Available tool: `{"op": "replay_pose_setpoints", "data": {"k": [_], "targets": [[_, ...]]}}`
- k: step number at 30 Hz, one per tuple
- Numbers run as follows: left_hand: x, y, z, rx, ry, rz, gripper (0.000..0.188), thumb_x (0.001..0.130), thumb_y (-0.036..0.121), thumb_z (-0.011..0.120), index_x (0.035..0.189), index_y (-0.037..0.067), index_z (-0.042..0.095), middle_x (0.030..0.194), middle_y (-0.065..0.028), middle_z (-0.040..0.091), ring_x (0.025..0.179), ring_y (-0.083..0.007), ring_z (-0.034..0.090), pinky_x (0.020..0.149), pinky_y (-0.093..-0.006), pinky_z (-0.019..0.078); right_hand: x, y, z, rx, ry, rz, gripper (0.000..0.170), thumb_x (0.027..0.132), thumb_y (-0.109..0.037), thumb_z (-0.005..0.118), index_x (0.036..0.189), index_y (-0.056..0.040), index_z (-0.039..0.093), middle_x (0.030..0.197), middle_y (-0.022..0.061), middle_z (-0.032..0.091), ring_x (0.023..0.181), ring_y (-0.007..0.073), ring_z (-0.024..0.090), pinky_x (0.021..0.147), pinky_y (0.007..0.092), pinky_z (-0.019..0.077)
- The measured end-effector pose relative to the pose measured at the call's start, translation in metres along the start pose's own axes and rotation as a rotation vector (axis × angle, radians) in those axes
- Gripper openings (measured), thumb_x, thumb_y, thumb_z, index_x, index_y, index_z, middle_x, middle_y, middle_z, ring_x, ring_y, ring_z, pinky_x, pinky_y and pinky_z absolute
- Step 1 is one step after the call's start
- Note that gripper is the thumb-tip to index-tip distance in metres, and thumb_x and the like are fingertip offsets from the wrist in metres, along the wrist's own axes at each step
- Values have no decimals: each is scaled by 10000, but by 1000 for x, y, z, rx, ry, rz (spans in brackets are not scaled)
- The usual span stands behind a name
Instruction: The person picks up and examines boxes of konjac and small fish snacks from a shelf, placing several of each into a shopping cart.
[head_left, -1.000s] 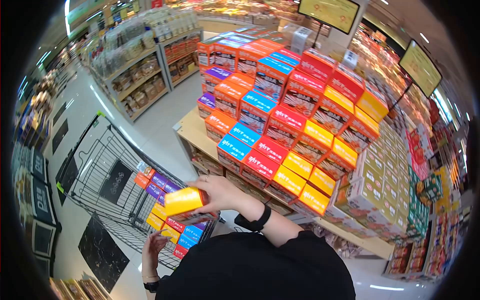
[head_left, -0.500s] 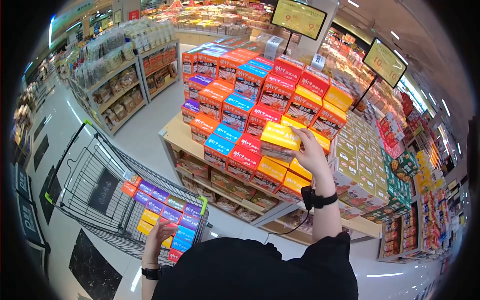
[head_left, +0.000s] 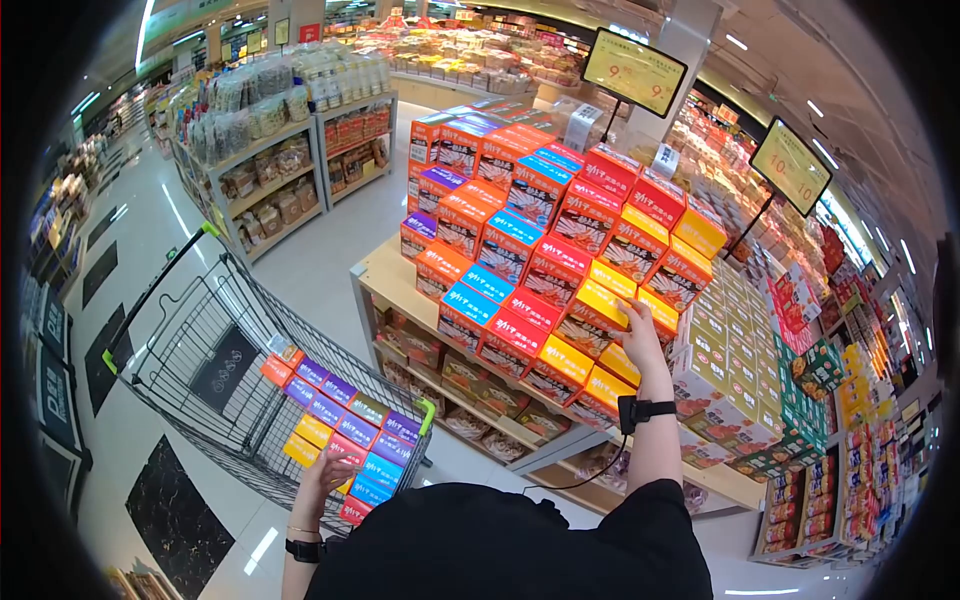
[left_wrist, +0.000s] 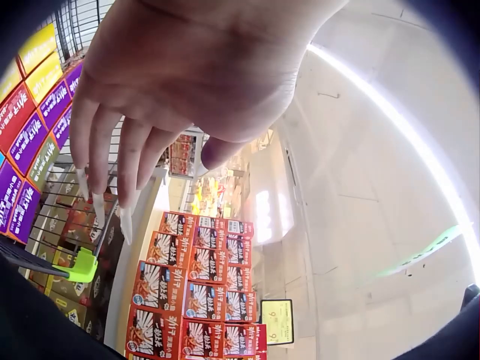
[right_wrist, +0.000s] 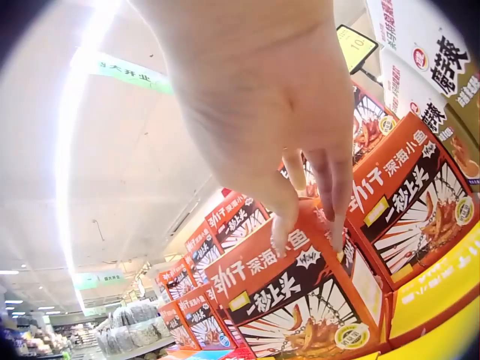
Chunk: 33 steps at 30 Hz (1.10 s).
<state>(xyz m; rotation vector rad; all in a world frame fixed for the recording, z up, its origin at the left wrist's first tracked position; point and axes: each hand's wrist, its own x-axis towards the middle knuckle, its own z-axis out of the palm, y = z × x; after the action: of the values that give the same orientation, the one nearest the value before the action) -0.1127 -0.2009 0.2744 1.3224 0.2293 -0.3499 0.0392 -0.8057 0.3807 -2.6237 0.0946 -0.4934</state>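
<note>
In the head view my right hand (head_left: pixel 642 335) grips a yellow-topped snack box (head_left: pixel 603 296) at the stepped display of boxes. The right wrist view shows the thumb against the red printed front of that box (right_wrist: pixel 289 296) and the fingers over its far side. Other boxes with red, blue, orange and purple tops stand around it. My left hand (head_left: pixel 325 473) hovers over the shopping cart (head_left: pixel 225 368), above several rows of similar boxes (head_left: pixel 350 425). Its fingers hang loose and hold nothing, as the left wrist view shows.
The boxes stand on a wooden shelf unit (head_left: pixel 383 272) with packets below. Olive-green cartons (head_left: pixel 715 340) are stacked to the right, and price signs (head_left: pixel 635 72) rise behind. A grey shelf rack (head_left: pixel 270 180) stands across the aisle. A cable hangs from the right wrist.
My right hand has carried the yellow-topped box from over the cart to the display and lowered it among the stacked boxes. The left hand stays over the cart.
</note>
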Motion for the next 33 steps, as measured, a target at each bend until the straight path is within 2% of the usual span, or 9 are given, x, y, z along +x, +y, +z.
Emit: {"op": "replay_pose_setpoints", "data": {"k": [5,6,10,15,17,19,20,24,33], "targets": [[8,-2,5,-1,-3,-13,497,1018,431,364,1174,21,598,1040,-131,698,990,-228,676,924,-347,494,-17,-47,-4,-173,205,-77,654,674,31,779,1280,-82,559,1463,157,318,1020,298,544,874,374,503],[10,-2,5,1,1,-6,500,1016,433,370,1184,20,596,1049,-131,697,998,-227,673,925,-346,493,-24,-78,-9,-168,199,-72,602,676,-25,770,1246,-73,582,1421,204,381,1208,393,459,990,444,427],[12,-6,6,-12,38,2,511,1014,436,380,1225,18,585,1081,-128,693,1015,-225,668,931,-342,485,-38,-152,17,-169,229,-182,526,731,-97,741,1236,-85,592,1354,176,462,1146,370,475,967,441,421],[8,-40,-15,207,212,30,493,978,459,494,1210,35,590,1066,-85,686,1030,-189,627,948,-336,449,-40,-216,83,198,-201,-557,511,761,-46,729,1252,-79,593,1228,138,546,1154,306,511,1002,394,420],[-10,-38,-14,351,366,-58,474,913,437,602,1223,78,597,1174,-116,634,1143,-228,574,1043,-502,352,-38,-216,119,252,-427,-641,502,767,-53,730,1250,-72,594,1186,133,579,1129,302,531,990,382,432],[-20,-55,-16,1083,776,6,540,808,389,708,1266,131,584,1389,-166,475,1331,-308,403,1083,-666,158,-39,-225,142,295,-614,-613,478,782,-78,739,1240,-65,602,1162,137,603,1097,281,559,909,349,470],[-24,-65,-21,1134,840,-72,649,724,350,758,1316,180,554,1551,-178,230,1433,-387,188,1078,-713,9,-37,-228,157,337,-671,-660,473,784,-88,741,1236,-61,604,1142,139,608,1084,280,568,902,345,473],[-36,-95,-23,1123,953,-207,671,723,260,751,1347,160,527,1591,-194,69,1446,-446,109,1103,-692,85,-34,-253,216,449,-929,-678,515,808,-164,736,1273,-28,562,1133,181,602,1100,317,574,960,373,456],[-28,-141,-27,1104,1083,-143,490,810,78,565,1300,97,558,1587,-154,139,1448,-435,119,1152,-590,155,-81,-300,320,83,-1515,-985,613,841,-347,707,1309,4,524,1268,259,562,1183,395,538,1002,424,436]]}}
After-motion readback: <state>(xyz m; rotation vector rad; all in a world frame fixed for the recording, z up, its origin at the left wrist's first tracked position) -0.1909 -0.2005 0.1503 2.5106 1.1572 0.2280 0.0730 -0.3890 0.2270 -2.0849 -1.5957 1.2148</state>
